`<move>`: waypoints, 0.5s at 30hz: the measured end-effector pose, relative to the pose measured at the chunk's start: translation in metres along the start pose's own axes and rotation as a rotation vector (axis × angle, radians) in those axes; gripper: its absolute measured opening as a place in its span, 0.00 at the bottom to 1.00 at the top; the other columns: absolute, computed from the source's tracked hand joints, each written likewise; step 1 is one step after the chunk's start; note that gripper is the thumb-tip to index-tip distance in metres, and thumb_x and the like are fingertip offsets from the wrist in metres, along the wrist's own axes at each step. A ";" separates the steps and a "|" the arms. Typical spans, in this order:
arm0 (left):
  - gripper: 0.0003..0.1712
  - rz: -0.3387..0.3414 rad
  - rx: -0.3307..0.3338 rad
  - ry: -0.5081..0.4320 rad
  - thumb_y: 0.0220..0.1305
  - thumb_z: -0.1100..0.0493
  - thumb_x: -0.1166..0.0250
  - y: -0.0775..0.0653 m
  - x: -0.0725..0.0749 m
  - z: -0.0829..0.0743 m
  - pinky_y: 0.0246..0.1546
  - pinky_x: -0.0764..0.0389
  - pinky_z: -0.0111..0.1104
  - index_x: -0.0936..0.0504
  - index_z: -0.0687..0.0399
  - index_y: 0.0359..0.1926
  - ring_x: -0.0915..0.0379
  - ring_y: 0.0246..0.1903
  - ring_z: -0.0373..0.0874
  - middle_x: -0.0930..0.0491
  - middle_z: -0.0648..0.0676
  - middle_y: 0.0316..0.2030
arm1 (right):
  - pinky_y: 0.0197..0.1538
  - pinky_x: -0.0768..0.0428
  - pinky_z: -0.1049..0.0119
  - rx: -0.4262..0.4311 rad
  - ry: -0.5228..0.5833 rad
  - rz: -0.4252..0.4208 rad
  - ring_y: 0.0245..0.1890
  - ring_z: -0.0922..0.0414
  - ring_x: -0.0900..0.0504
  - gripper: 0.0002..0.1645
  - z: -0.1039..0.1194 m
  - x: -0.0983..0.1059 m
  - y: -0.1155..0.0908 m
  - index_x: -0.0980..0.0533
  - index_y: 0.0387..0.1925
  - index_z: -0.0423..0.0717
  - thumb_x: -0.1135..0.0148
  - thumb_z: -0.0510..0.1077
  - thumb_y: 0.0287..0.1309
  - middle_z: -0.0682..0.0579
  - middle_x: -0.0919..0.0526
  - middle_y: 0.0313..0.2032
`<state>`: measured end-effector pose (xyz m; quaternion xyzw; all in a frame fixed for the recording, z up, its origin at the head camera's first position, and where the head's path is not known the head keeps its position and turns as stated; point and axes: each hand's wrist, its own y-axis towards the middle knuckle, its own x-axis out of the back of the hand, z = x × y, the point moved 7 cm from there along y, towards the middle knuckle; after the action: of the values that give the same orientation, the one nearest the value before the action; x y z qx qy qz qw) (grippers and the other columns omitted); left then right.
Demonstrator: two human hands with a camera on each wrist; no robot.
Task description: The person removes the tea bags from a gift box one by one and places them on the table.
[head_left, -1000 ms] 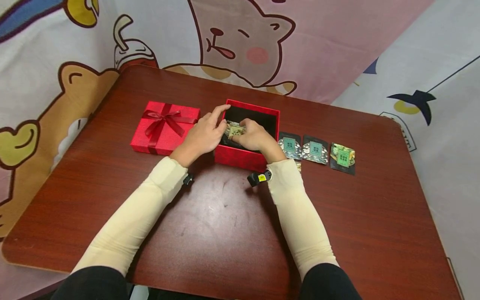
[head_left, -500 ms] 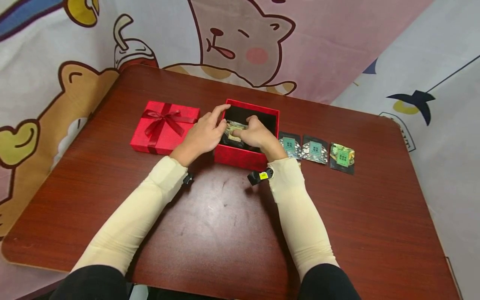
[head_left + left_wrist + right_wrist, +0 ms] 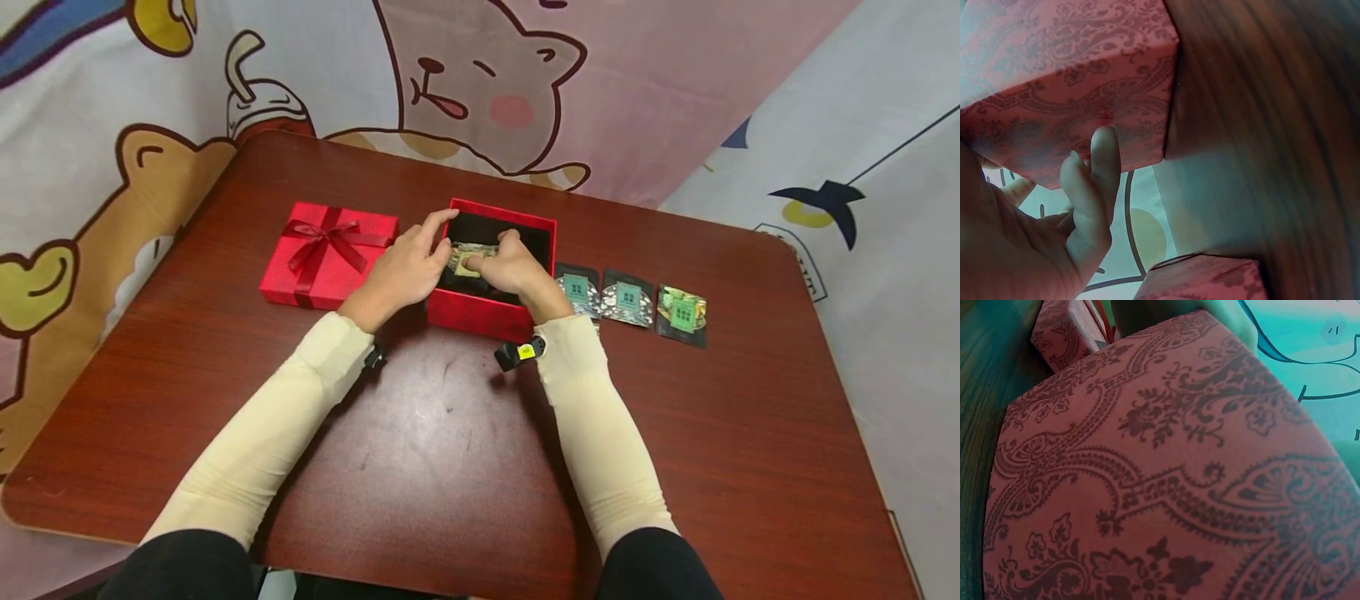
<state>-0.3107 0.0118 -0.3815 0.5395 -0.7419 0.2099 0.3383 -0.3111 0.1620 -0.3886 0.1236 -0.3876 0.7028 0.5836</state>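
A red gift box [image 3: 480,315] stands on the table without its lid, its black inside showing. My left hand [image 3: 405,265] holds its left wall, thumb at the rim; in the left wrist view its fingers lie along the patterned outside. My right hand [image 3: 517,271] reaches over the near wall into the box. Its straight thumb presses on a small flat packet [image 3: 471,257] with a pale yellow label, lying toward the left inside. The index finger stands away from the packet, and the remaining fingers are hidden in the box. The right wrist view mostly shows the patterned box wall [image 3: 1147,475].
The red lid [image 3: 326,258] with a ribbon bow sits left of the box. To the right lie several flat packets, including a teal-labelled packet [image 3: 628,298] and a green-labelled packet [image 3: 682,315]; one is partly covered by the right forearm. A printed cloth [image 3: 517,100] hangs behind the table [image 3: 420,467].
The right index finger has moved off the packet to the right, while the thumb presses on its face. The packet now lies flatter in the box. The left hand has stayed in place.
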 end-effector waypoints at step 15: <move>0.29 -0.007 -0.013 -0.002 0.74 0.50 0.54 -0.001 0.000 -0.001 0.44 0.26 0.51 0.42 0.40 0.74 0.27 0.47 0.53 0.27 0.59 0.39 | 0.49 0.24 0.61 0.162 -0.089 -0.101 0.43 0.53 0.22 0.24 0.007 0.006 0.002 0.22 0.54 0.37 0.38 0.39 0.55 0.44 0.17 0.43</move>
<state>-0.3098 0.0121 -0.3809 0.5401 -0.7418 0.2034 0.3416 -0.3169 0.1616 -0.3808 0.2211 -0.3483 0.6955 0.5883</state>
